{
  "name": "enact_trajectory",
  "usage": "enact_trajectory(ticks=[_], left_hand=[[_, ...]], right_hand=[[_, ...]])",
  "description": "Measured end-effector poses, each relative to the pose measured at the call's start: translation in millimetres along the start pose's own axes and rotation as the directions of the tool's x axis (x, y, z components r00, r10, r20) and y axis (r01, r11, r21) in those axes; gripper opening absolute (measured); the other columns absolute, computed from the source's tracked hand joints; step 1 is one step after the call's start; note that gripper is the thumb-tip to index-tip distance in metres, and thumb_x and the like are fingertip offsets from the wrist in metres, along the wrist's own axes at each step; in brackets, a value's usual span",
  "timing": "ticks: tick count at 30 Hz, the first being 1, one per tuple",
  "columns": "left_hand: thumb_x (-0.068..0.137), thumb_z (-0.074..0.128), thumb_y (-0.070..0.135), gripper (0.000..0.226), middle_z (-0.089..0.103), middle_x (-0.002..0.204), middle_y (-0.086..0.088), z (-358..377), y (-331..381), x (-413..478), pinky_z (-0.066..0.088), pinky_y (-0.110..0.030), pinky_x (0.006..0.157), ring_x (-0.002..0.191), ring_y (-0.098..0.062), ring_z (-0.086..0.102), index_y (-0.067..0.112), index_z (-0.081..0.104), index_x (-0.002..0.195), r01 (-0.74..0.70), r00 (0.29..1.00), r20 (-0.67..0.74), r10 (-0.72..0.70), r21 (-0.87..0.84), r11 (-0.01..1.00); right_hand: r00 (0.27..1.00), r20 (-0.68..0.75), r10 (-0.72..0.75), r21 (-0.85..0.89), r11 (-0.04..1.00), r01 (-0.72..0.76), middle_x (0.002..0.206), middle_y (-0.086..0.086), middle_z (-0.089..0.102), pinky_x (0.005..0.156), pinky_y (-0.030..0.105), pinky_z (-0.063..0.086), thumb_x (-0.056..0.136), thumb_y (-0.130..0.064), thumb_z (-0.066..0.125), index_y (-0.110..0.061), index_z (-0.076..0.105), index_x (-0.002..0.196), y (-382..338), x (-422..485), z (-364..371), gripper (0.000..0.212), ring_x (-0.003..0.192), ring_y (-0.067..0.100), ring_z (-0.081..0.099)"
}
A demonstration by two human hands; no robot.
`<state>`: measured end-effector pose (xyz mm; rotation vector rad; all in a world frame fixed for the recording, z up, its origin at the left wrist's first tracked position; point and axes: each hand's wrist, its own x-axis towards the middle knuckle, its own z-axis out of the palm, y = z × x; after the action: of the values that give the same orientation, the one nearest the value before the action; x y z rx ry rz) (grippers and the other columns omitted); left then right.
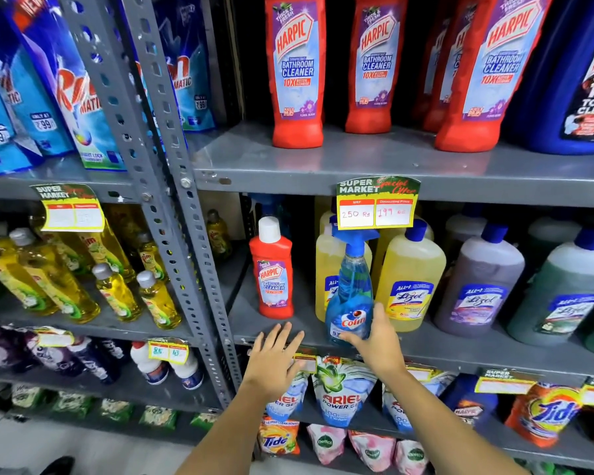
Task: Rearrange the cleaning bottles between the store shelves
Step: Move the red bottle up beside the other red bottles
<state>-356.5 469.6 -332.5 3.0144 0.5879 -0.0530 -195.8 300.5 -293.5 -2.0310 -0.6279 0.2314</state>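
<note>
Bright, even store light; shelf backs fall dark, edges bend from wide-angle distortion, slight softness throughout.

1. Just one view here, a head-worn wide-angle cam, so there's no second angle and nothing shared between views.
2. It faces straight into the grey metal shelving [374, 166], tilted a bit down, so both forearms come up from the bottom edge.
3. It's close in: the shelves fill the whole frame, and only a strip of pale floor [83, 447] shows at bottom left.
4. The lens bends things, with the upright post [172, 186] leaning and the top bottles splaying outward.
</note>
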Motion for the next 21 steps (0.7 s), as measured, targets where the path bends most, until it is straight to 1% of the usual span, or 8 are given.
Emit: enact_trajectory(ticks=[4,6,8,10,12,14,16,21], left_hand=[[0.101,0.023,0.051,0.058,0.002,0.162,0.0,-1,-5,-3,0.001,-0.044,0.119,0.148,-0.018,-0.002,0.03,0.007,0.152,-0.016,0.999,-0.033,0.015,-0.02,1.0],[0.101,0.022,0.052,0.059,0.0,0.162,0.002,0,-13,-6,-0.002,-0.044,0.119,0.148,-0.016,-0.006,0.028,0.008,0.153,0.014,0.998,-0.067,-0.016,-0.031,0.999],[0.101,0.021,0.052,0.06,0.001,0.162,0.001,0,-23,-9,-0.004,-0.043,0.119,0.148,-0.017,-0.006,0.026,0.008,0.153,0.051,0.995,-0.079,-0.054,-0.033,0.998],[0.1,0.021,0.052,0.06,0.003,0.162,0.0,2,-30,-11,-0.004,-0.042,0.119,0.148,-0.018,-0.004,0.025,0.007,0.153,0.048,0.997,-0.055,-0.049,-0.029,0.998],[0.1,0.021,0.054,0.061,0.002,0.162,0.0,3,-34,-12,-0.005,-0.041,0.118,0.148,-0.018,-0.004,0.026,0.007,0.153,0.036,0.998,-0.04,-0.038,-0.052,0.998],[0.1,0.021,0.055,0.062,0.002,0.162,0.001,4,-35,-11,-0.005,-0.041,0.118,0.148,-0.018,-0.004,0.027,0.007,0.153,0.035,0.999,-0.036,-0.036,-0.053,0.998],[0.1,0.021,0.055,0.062,0.0,0.162,0.001,6,-35,-12,-0.005,-0.042,0.119,0.148,-0.018,-0.005,0.027,0.004,0.153,0.035,0.999,-0.032,-0.035,-0.022,0.999],[0.1,0.023,0.054,0.063,0.001,0.162,-0.001,6,-34,-12,-0.003,-0.045,0.12,0.148,-0.019,-0.004,0.026,0.003,0.153,0.03,0.999,-0.044,-0.031,-0.026,0.999]], right_hand=[[0.984,-0.176,-0.031,0.075,0.996,0.044,0.125,-0.019,0.048,0.09,0.026,0.048,0.071,-0.04,0.085,-0.023,0.037,0.138,2,-30,-1,0.085,0.113,0.004,0.053],[0.935,-0.305,-0.181,0.035,0.979,0.201,0.113,-0.031,0.046,0.082,0.026,0.051,0.08,-0.046,0.075,-0.028,0.043,0.13,-7,-50,5,0.062,0.1,0.003,0.054],[0.901,-0.261,-0.345,0.012,0.933,0.361,0.101,-0.025,0.051,0.072,0.028,0.053,0.088,-0.037,0.068,-0.031,0.05,0.118,-27,-59,16,0.035,0.087,0.005,0.056],[0.89,-0.14,-0.434,-0.013,0.899,0.437,0.091,-0.018,0.054,0.07,0.021,0.049,0.089,-0.03,0.065,-0.028,0.052,0.117,-56,-51,28,0.031,0.082,0.003,0.056],[0.92,-0.015,-0.393,0.023,0.919,0.393,0.087,-0.019,0.054,0.07,0.014,0.046,0.087,-0.026,0.068,-0.027,0.047,0.128,-89,-34,41,0.046,0.082,-0.002,0.056],[0.953,0.045,-0.3,0.1,0.951,0.294,0.093,-0.017,0.055,0.073,0.019,0.051,0.083,-0.022,0.072,-0.025,0.038,0.137,-116,-14,57,0.065,0.085,-0.002,0.058],[0.977,0.046,-0.206,0.121,0.972,0.2,0.112,-0.002,0.055,0.086,0.034,0.055,0.077,-0.021,0.078,-0.018,0.032,0.143,-134,5,73,0.08,0.101,0.009,0.06],[1.0,-0.013,-0.026,0.089,0.996,0.027,0.132,0.015,0.048,0.105,0.042,0.043,0.059,-0.029,0.091,-0.009,0.032,0.146,-153,54,100,0.107,0.124,0.031,0.05]])
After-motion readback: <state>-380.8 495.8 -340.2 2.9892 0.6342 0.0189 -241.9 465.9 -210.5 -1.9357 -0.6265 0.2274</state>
